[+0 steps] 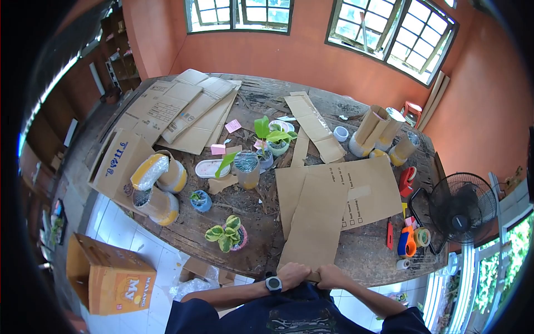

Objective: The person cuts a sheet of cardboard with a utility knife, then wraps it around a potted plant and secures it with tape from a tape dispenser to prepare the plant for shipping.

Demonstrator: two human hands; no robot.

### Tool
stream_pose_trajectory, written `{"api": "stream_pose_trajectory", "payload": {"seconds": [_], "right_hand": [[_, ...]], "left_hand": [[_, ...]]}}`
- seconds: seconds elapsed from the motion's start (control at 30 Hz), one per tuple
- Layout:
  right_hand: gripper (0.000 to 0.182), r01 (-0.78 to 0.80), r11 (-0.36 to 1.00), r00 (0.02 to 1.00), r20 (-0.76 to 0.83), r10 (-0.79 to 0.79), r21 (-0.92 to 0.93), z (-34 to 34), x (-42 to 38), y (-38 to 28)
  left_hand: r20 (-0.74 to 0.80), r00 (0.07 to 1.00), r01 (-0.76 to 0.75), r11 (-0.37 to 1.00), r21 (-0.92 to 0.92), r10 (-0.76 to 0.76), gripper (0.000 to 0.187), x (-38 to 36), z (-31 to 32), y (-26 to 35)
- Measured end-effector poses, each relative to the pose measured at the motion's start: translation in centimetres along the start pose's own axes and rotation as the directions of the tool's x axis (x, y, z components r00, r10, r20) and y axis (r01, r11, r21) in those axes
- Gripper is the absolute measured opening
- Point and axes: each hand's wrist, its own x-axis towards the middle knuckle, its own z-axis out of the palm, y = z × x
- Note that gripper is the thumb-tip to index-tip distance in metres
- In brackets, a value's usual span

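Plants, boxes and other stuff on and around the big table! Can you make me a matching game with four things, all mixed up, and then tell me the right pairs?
Things:
1. Watch
2. Box with "MY" on it
3. Tape dispenser
4. Plant with green and yellow leaves

Places and colours:
A. Orange and blue
B. In a pink pot
C. On the tiled floor
D. On the person's left wrist

Right pairs:
1-D
2-C
3-A
4-B
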Motion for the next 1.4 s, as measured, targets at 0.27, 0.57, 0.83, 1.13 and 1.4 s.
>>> {"api": "stream_pose_trajectory", "payload": {"seconds": [0.27, 0.57, 0.83, 1.13, 1.4], "right_hand": [[0.03, -0.001, 0.998, 0.883, -0.469, -0.026, -0.057, 4.0, -1.3, -0.3], [0.026, 0.003, 0.996, 0.991, -0.13, -0.014, -0.089, 1.0, -0.5, -0.1], [0.028, 0.1, 0.988, 0.934, -0.331, -0.134, -0.117, 0.9, -0.3, -0.6], [0.025, -0.008, 0.993, 0.885, -0.463, -0.05, -0.122, 2.0, -0.6, -1.6], [0.026, -0.092, 0.99, 0.982, -0.174, 0.073, -0.103, -1.6, -1.2, -3.7]], "left_hand": [[0.068, 0.997, 0.04, 0.999, 0.034, -0.042, 0.014, 0.2, -2.2, 0.1], [-0.287, 0.956, 0.026, 0.96, 0.28, 0.058, 0.014, -0.3, 1.1, 0.0], [-0.136, 0.989, 0.071, 0.988, 0.141, -0.051, 0.015, 0.2, -0.1, -0.8], [-0.235, 0.972, 0.053, 0.988, 0.142, -0.018, 0.011, 0.2, 0.7, -0.2], [-0.188, 0.98, -0.015, 0.963, 0.269, 0.068, 0.021, 0.0, -0.3, 0.1]]}}
